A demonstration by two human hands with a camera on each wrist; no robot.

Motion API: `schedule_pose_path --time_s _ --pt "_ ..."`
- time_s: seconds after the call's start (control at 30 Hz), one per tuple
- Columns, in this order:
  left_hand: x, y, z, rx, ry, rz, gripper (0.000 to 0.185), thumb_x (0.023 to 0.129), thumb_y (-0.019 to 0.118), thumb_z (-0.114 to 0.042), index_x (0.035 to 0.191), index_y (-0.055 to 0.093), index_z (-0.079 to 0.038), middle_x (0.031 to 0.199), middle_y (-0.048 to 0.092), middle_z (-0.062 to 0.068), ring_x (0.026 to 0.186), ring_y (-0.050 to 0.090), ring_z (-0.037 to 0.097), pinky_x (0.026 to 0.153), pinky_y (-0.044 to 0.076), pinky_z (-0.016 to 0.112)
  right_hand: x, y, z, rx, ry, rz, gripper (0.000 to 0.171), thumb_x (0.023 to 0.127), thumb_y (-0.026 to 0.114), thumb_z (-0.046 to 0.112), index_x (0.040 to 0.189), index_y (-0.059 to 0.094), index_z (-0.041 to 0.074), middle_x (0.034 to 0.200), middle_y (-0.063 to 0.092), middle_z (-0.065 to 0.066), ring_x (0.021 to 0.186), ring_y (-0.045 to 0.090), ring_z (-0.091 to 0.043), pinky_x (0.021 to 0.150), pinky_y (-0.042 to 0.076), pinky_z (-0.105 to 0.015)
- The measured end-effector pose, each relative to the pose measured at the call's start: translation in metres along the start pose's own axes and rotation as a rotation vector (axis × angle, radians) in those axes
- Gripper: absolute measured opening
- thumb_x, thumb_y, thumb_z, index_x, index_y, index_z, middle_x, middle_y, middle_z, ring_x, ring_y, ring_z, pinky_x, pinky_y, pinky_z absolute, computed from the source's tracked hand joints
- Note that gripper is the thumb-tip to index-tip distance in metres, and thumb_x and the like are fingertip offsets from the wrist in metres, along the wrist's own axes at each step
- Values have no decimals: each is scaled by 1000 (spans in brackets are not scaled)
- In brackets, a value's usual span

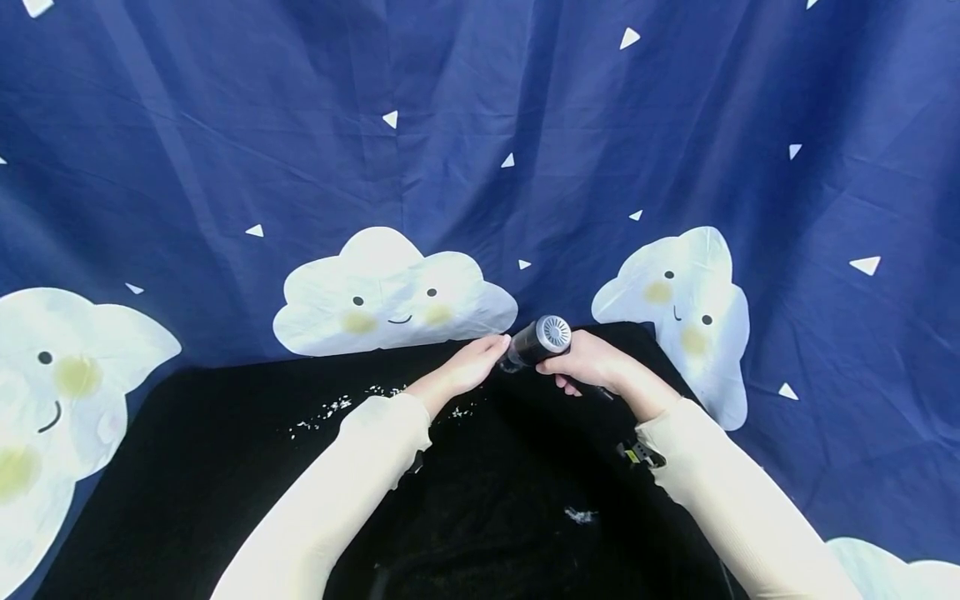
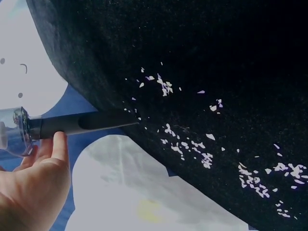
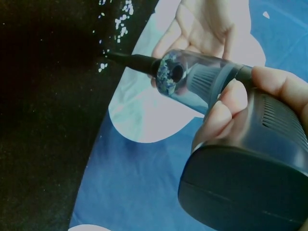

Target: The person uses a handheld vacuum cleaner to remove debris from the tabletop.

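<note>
My right hand (image 1: 596,362) grips a handheld vacuum cleaner (image 1: 553,333) by its handle at the far edge of the black surface. The vacuum's narrow black nozzle (image 2: 72,125) points down onto that surface, its tip beside small white scraps (image 2: 252,182). From below, the fairly straight fingers of my left hand (image 2: 38,187) touch the nozzle near its base. In the right wrist view, the clear dust cup (image 3: 166,85) has bits of scrap inside it, and the left palm lies behind it.
A black cloth-like surface (image 1: 225,458) spreads below the arms. White scraps (image 1: 333,406) trail to the left of the hands, and a pale patch (image 1: 580,516) lies nearer on the right. Behind hangs a blue curtain (image 1: 450,183) with cloud prints.
</note>
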State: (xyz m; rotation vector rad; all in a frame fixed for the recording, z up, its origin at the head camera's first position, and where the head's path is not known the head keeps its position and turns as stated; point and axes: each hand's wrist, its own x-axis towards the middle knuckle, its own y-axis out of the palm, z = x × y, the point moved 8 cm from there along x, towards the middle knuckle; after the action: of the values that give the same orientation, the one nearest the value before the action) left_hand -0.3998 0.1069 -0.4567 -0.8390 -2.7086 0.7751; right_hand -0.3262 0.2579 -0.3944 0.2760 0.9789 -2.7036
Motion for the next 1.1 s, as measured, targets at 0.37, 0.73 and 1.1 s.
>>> schedule_pose_path --time_s 0.37,0.73,1.1 --pt "0 -1 5 -18 -21 -7 53 109 34 -45 140 56 -9 138 58 8 131 50 24 110 37 43 6 3 -2 23 15 1 25 83 77 22 93 67 0 61 59 -7 51 58 -20 54 53 -37" --pt "-1 0 3 -54 -21 -1 49 109 35 -42 134 60 -8 121 63 8 110 57 22 100 44 41 4 0 2 -13 14 28 25 84 75 20 93 68 -2 60 59 -7 49 57 -18 50 51 -32" --pt "-2 5 -1 -129 -24 27 48 110 36 -39 132 60 -5 126 61 10 114 58 23 100 47 40 0 -2 7 -28 2 47 23 84 75 20 92 67 0 59 59 -7 48 57 -18 50 52 -32"
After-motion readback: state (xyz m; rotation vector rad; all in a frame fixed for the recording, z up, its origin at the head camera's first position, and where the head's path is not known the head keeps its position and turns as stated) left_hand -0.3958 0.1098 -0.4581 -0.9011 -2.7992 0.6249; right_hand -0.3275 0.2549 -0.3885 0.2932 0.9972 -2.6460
